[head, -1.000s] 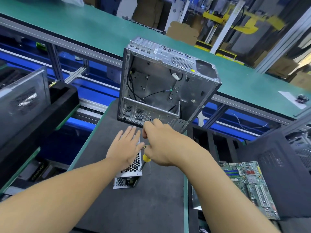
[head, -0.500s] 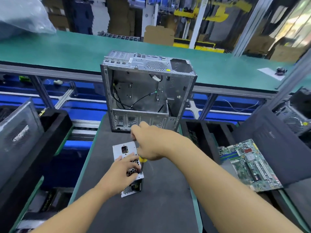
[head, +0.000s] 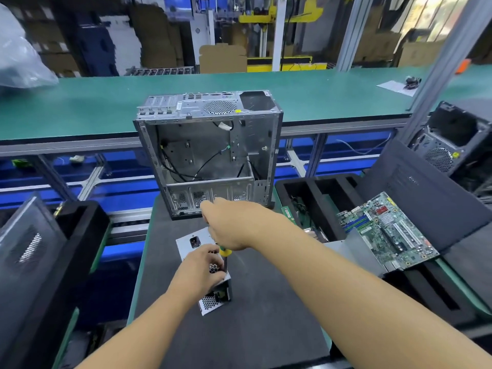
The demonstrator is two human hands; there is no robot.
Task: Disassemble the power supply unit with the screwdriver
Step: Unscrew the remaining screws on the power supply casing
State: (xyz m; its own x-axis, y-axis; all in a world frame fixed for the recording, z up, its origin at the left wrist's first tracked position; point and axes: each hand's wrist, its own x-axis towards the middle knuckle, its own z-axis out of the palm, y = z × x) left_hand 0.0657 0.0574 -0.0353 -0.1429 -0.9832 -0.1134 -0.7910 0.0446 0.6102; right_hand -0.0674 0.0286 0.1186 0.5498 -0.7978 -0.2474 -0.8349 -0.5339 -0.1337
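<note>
One long green conveyor belt point(head: 80, 107) runs across the far side of the station. Nearer the person lies a dark grey rectangular work mat point(head: 253, 328), and at its far end stands an open silver metal computer case point(head: 207, 155), upright, its hollow side facing the camera with a few black cables hanging loose inside. To the right of the mat, a green printed circuit motherboard point(head: 386, 230) lies tilted over a black foam tray point(head: 306, 193).

On the mat, just in front of the case and apart from it, sits the small silver perforated metal power supply unit point(head: 186, 249), with a socket cut-out on its upper face. The left hand point(head: 199, 272) rests on top of this unit, fingers curled over its upper face and right edge, gripping it. The right hand point(head: 234, 227) is above and just beyond it, fingers clenched around the handle of a yellow-collared screwdriver point(head: 225, 254). The tool's dark shaft points straight down beside the left fingertips to the unit's right edge; the tip itself is hidden by them.
</note>
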